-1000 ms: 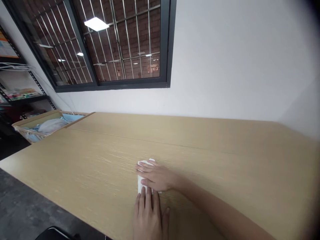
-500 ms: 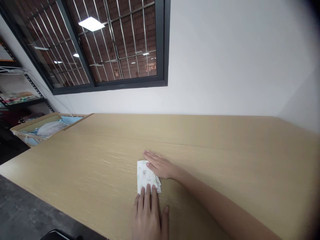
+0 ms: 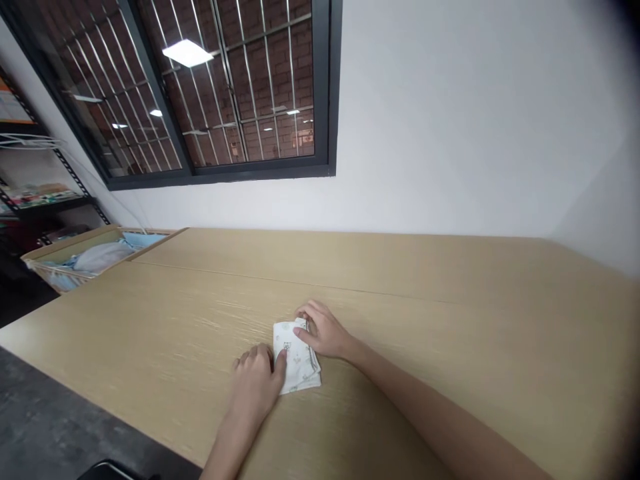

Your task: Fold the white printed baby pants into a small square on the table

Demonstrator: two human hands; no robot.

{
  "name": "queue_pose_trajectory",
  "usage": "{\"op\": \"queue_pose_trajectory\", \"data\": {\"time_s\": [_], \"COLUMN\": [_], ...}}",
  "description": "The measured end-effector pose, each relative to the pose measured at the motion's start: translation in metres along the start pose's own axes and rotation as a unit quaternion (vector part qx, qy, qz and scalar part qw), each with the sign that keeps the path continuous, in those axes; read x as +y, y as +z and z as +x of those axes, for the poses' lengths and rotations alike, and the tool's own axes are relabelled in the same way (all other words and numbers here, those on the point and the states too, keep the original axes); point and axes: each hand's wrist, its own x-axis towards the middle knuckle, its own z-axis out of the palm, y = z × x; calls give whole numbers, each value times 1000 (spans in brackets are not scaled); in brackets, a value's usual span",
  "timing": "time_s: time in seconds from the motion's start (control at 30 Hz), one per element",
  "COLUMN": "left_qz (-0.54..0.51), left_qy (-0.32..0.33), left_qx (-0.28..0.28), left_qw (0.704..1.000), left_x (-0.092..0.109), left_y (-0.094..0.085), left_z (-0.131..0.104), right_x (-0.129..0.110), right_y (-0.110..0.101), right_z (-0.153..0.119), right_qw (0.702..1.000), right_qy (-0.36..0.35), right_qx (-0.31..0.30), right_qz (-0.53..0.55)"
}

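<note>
Pale wood-grain table (image 3: 150,313) below the dark-framed window (image 3: 327,100) bears a folded white printed cloth (image 3: 299,367), probably light, soft, best held by its edges; my right hand (image 3: 327,337) narrowly pinches its far corner, my left hand (image 3: 253,383) curls half-open, thumb touching.

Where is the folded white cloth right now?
In the head view, the folded white cloth lies on the tabletop, between the left hand and the right hand.

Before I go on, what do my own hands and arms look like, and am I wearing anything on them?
Your left hand and right hand are ungloved, with no ring, watch or bracelet visible. The left forearm and right forearm show no sleeves or markings.
</note>
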Motion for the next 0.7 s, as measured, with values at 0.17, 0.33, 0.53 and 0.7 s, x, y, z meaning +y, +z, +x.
{"op": "queue_pose_trajectory", "data": {"time_s": [0.17, 0.33, 0.53, 0.7], "left_qz": [1, -12, -98, -175], "left_qy": [26, 35, 35, 5], "left_qx": [-19, -10, 51, 131], "left_qw": [999, 999, 993, 976], "left_x": [8, 6, -24, -72], "left_y": [1, -3, -18, -28], "left_z": [9, 8, -19, -79], "right_x": [0, -4, -41, -110], "right_y": [3, 3, 14, 39], "right_z": [-1, 0, 9, 26], "right_qw": [1000, 998, 993, 983], "right_qy": [-1, 30, 54, 17], "right_qx": [-12, -41, -107, -172], "right_qz": [-22, -25, 1, 63]}}
